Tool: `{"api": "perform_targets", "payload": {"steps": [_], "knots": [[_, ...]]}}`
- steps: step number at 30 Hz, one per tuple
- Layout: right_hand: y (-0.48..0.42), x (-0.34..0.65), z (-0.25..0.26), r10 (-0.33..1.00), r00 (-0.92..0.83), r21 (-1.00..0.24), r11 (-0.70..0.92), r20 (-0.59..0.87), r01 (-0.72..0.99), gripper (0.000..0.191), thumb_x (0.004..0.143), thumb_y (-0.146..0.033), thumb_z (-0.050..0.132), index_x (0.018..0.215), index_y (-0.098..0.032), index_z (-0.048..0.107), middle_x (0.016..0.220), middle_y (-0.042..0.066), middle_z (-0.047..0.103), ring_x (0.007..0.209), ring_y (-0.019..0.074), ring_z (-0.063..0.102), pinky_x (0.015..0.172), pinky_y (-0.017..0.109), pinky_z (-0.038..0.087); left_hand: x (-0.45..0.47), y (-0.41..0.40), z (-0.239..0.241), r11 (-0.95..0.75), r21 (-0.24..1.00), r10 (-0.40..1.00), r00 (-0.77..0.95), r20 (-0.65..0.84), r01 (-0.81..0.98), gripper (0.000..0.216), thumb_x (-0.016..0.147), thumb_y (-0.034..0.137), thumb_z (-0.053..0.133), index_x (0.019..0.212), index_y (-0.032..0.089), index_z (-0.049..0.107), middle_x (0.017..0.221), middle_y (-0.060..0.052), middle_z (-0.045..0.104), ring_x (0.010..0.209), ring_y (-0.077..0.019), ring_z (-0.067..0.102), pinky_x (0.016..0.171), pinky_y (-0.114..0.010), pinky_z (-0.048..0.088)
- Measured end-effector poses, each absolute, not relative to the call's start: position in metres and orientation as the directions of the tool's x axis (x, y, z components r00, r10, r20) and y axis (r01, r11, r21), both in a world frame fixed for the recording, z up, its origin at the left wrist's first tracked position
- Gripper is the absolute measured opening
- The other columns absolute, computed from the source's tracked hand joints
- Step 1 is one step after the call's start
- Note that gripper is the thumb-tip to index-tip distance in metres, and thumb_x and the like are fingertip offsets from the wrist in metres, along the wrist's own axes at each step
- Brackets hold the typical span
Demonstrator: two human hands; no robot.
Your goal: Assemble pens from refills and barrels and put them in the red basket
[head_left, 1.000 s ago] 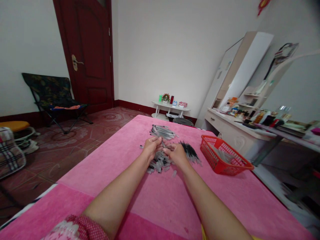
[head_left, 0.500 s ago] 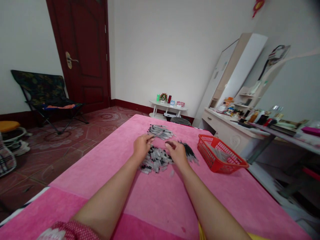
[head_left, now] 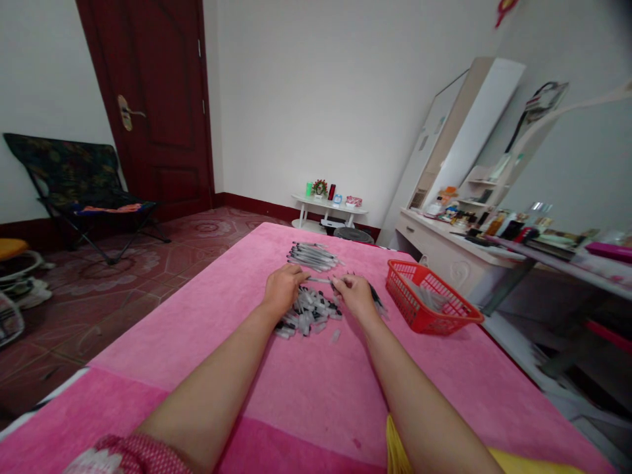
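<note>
A slim pen (head_left: 320, 280) with a clear barrel spans the gap between my two hands, held level. My left hand (head_left: 284, 289) pinches its left end. The fingers of my right hand (head_left: 356, 293) are closed on its other end; what the fingertips cover is hidden. Below and between the hands lies a heap of clear and black pen caps (head_left: 311, 313), one loose clear cap (head_left: 335, 336) apart from it. Just beyond my hands is a pile of pens (head_left: 313, 257), laid side by side. Dark thin pen refills (head_left: 379, 303) lie partly hidden behind my right hand.
A red plastic basket (head_left: 432, 322) holding clear pen parts (head_left: 429, 297) stands right of my right hand. A pink cloth (head_left: 306, 395) covers the table. Farther off are a low white table (head_left: 328, 205), a folding chair (head_left: 83, 184) and a cluttered dresser (head_left: 444, 240).
My right hand, apart from the pen before, has come to its right end and closed there. The pen now lies level between both hands. The view has shifted slightly.
</note>
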State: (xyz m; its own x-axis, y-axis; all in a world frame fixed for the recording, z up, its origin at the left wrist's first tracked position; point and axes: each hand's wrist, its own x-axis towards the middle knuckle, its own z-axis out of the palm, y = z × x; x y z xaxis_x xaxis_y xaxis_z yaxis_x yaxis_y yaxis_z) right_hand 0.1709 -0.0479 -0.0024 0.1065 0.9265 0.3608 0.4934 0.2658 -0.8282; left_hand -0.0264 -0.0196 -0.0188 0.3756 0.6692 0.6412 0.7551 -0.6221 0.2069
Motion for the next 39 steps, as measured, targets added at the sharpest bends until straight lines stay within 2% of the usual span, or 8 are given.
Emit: {"api": "perform_targets", "payload": {"steps": [4, 9, 12, 21, 24, 29, 34, 39], "knots": [[-0.046, 0.171, -0.003, 0.945, 0.109, -0.892, 0.246, 0.307, 0.38, 0.029, 0.064, -0.04, 0.064, 0.075, -0.013, 0.064, 0.064, 0.004, 0.064, 0.052, 0.0129, 0.055, 0.049, 0.023, 0.04, -0.027, -0.019, -0.02, -0.609, 0.176, 0.676, 0.391, 0.624, 0.773, 0.03, 0.087, 0.021, 0.043, 0.102, 0.027, 0.069, 0.088, -0.005, 0.063, 0.087, -0.0205, 0.052, 0.069, -0.029, 0.035], [-0.045, 0.176, -0.005, 0.955, 0.099, -0.851, 0.2, 0.281, 0.486, 0.034, 0.075, -0.042, 0.051, 0.056, -0.015, 0.059, 0.049, 0.003, 0.058, 0.044, 0.0112, 0.049, 0.044, 0.022, 0.036, -0.028, -0.019, -0.02, -0.603, 0.18, 0.686, 0.39, 0.615, 0.777, 0.029, 0.087, 0.021, 0.044, 0.101, 0.027, 0.068, 0.088, -0.004, 0.064, 0.086, -0.0202, 0.051, 0.069, -0.029, 0.035], [-0.046, 0.178, -0.005, 0.926, 0.119, -0.835, 0.259, 0.357, 0.486, 0.02, 0.068, -0.034, 0.059, 0.062, -0.015, 0.062, 0.055, 0.001, 0.061, 0.05, 0.0117, 0.051, 0.049, 0.022, 0.037, -0.029, -0.02, -0.019, -0.601, 0.188, 0.685, 0.38, 0.622, 0.777, 0.028, 0.087, 0.022, 0.044, 0.101, 0.027, 0.068, 0.088, -0.004, 0.064, 0.087, -0.0201, 0.051, 0.07, -0.029, 0.035], [-0.043, 0.176, -0.009, 0.922, 0.083, -0.785, 0.271, 0.377, 0.557, 0.015, 0.066, -0.03, 0.063, 0.066, -0.016, 0.064, 0.062, 0.002, 0.065, 0.057, 0.0138, 0.056, 0.053, 0.023, 0.04, -0.028, -0.022, -0.018, -0.599, 0.163, 0.685, 0.397, 0.611, 0.784, 0.03, 0.087, 0.021, 0.043, 0.103, 0.026, 0.068, 0.091, -0.003, 0.064, 0.089, -0.0204, 0.052, 0.073, -0.03, 0.036], [-0.042, 0.177, -0.009, 0.926, 0.075, -0.801, 0.278, 0.371, 0.531, 0.022, 0.067, -0.035, 0.063, 0.076, -0.015, 0.066, 0.071, 0.004, 0.068, 0.062, 0.015, 0.059, 0.055, 0.023, 0.041, -0.029, -0.021, -0.018, -0.598, 0.178, 0.688, 0.387, 0.614, 0.781, 0.03, 0.088, 0.023, 0.043, 0.102, 0.026, 0.068, 0.091, -0.003, 0.064, 0.089, -0.0204, 0.052, 0.072, -0.03, 0.036], [-0.045, 0.177, -0.008, 0.95, 0.062, -0.774, 0.21, 0.306, 0.597, 0.036, 0.078, -0.042, 0.053, 0.058, -0.014, 0.063, 0.05, 0.004, 0.06, 0.048, 0.0133, 0.052, 0.05, 0.024, 0.038, -0.03, -0.02, -0.019, -0.617, 0.186, 0.679, 0.398, 0.617, 0.765, 0.029, 0.087, 0.021, 0.044, 0.101, 0.025, 0.069, 0.089, -0.004, 0.065, 0.087, -0.021, 0.051, 0.072, -0.03, 0.036], [-0.042, 0.177, -0.011, 0.911, 0.066, -0.786, 0.312, 0.407, 0.533, 0.021, 0.067, -0.032, 0.064, 0.079, -0.015, 0.068, 0.078, 0.005, 0.07, 0.068, 0.0164, 0.06, 0.062, 0.025, 0.044, -0.03, -0.02, -0.019, -0.584, 0.131, 0.691, 0.406, 0.598, 0.801, 0.03, 0.087, 0.021, 0.043, 0.103, 0.026, 0.068, 0.092, -0.003, 0.065, 0.088, -0.0199, 0.052, 0.071, -0.029, 0.036], [-0.041, 0.179, -0.015, 0.946, 0.053, -0.766, 0.225, 0.32, 0.602, 0.031, 0.076, -0.041, 0.054, 0.062, -0.015, 0.064, 0.054, 0.003, 0.062, 0.052, 0.0137, 0.054, 0.051, 0.023, 0.038, -0.03, -0.02, -0.02, -0.606, 0.132, 0.669, 0.413, 0.618, 0.785, 0.03, 0.087, 0.021, 0.043, 0.102, 0.025, 0.068, 0.09, -0.004, 0.065, 0.087, -0.0201, 0.051, 0.07, -0.03, 0.036]]}}
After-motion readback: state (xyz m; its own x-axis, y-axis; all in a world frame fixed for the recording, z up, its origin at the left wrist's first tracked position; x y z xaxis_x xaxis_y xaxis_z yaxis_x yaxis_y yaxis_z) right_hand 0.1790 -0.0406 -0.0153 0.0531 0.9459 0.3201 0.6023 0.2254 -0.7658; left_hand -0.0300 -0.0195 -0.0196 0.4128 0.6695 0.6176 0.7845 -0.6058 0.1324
